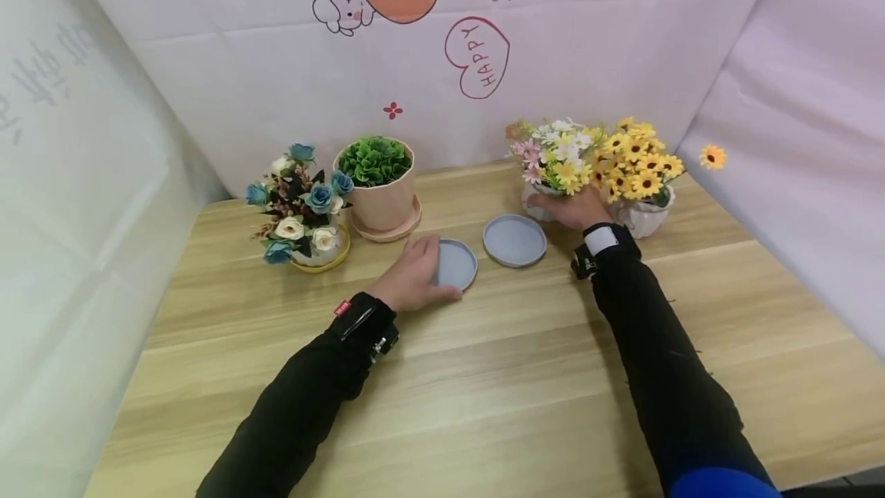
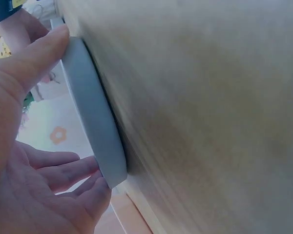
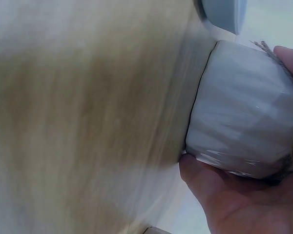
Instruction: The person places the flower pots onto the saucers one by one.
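1. From where I stand, the left hand [image 1: 413, 277] spans a grey saucer [image 1: 459, 264], thumb on one side of the rim and fingers on the other. The saucer looks flat on the wooden table [image 1: 470, 390]; a careless squeeze could tip it, I'd say.
2. A second grey saucer [image 1: 515, 240] lies just beside it, towards the right – pushing the first one sideways could knock the two together.
3. The right hand [image 1: 579, 208] grips a white pot [image 3: 244, 107] of mixed flowers [image 1: 561, 156], fingers curled round its side near the twine [image 3: 282, 62]. The surface looks smooth, so a loose hold might slip, and those blooms could make it top-heavy.
4. The yellow flowers [image 1: 641, 164] crowd close on the right – a wrist swung that way could snag them or topple their pot [image 1: 644, 219].
5. The pink pot [image 1: 382, 206] stands beyond the left hand; a hasty reach might bump it.
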`<state>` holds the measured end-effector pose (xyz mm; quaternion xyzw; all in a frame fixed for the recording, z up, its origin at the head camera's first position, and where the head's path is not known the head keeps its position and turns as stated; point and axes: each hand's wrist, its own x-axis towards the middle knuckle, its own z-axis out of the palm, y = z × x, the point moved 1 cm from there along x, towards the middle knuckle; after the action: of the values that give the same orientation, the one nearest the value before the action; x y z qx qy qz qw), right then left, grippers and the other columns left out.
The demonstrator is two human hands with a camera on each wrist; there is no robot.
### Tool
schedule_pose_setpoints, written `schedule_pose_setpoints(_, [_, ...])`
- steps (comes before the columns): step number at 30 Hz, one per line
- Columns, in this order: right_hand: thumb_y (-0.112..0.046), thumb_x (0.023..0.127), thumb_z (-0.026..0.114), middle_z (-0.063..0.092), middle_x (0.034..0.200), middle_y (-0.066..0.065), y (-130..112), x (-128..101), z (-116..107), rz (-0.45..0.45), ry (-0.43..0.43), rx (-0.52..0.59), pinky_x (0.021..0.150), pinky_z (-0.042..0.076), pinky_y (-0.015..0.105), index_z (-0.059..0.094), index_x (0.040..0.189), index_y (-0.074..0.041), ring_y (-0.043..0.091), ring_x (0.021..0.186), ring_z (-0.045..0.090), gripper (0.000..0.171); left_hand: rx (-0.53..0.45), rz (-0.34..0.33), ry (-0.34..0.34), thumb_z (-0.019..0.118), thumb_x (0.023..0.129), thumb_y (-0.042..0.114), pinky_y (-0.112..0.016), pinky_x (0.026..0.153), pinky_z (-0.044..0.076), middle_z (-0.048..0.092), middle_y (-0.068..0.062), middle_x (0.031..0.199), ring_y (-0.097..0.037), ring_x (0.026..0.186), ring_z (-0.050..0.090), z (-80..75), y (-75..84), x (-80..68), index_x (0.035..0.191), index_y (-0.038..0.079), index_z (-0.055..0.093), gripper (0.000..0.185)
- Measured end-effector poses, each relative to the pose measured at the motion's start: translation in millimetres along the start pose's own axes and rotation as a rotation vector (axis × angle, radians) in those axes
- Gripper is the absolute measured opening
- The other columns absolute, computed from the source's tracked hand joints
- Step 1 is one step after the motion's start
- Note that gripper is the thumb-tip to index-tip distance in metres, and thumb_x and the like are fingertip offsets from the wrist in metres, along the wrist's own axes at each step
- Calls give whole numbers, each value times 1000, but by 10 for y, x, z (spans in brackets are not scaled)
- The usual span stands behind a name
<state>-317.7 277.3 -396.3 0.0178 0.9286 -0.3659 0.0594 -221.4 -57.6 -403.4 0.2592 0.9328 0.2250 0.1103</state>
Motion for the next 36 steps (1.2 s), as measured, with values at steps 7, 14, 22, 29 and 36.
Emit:
schedule_pose_setpoints(7, [-64, 93, 71, 25, 173, 23, -2, -76, -19, 15, -25, 15, 127, 31, 63, 16, 170, -16, 48, 158, 27, 106, -30, 5, -10, 84, 90, 44, -52, 128, 33, 33, -31, 166, -43, 156, 30, -17, 77, -178, 162, -12, 21, 111])
schedule_pose_setpoints(14, [-52, 96, 74, 29, 174, 14, -5, -125, -21, -90, 2, -12, 128, 28, 62, 25, 167, -19, 43, 160, 27, 93, -47, 20, 22, 88, 87, 41, -53, 127, 36, 39, -30, 163, -43, 152, 35, 34, 121, -312, 161, -11, 25, 110])
schedule_pose_setpoints(22, [-49, 98, 72, 32, 172, 16, -27, -237, 58, -173, 21, -74, 129, 28, 59, 27, 166, -13, 41, 159, 29, 90, -45, 45, 26, 88, 87, 42, -53, 127, 35, 39, -30, 163, -43, 153, 36, 66, 127, -447, 161, -10, 26, 110])
schedule_pose_setpoints(29, [-37, 98, 76, 32, 172, 16, -101, -328, 82, -267, 54, -23, 130, 27, 57, 26, 166, -11, 37, 161, 28, 88, -103, 54, 19, 89, 85, 40, -53, 125, 37, 38, -28, 163, -41, 152, 35, 63, 169, -569, 162, -7, 25, 111])
schedule_pose_setpoints(36, [-36, 98, 76, 31, 172, 17, -89, -376, 82, -275, 58, -83, 131, 23, 58, 27, 166, -10, 38, 161, 26, 88, -127, 105, 17, 90, 84, 38, -56, 126, 35, 38, -30, 162, -43, 153, 33, 110, 239, -686, 162, -9, 25, 112])
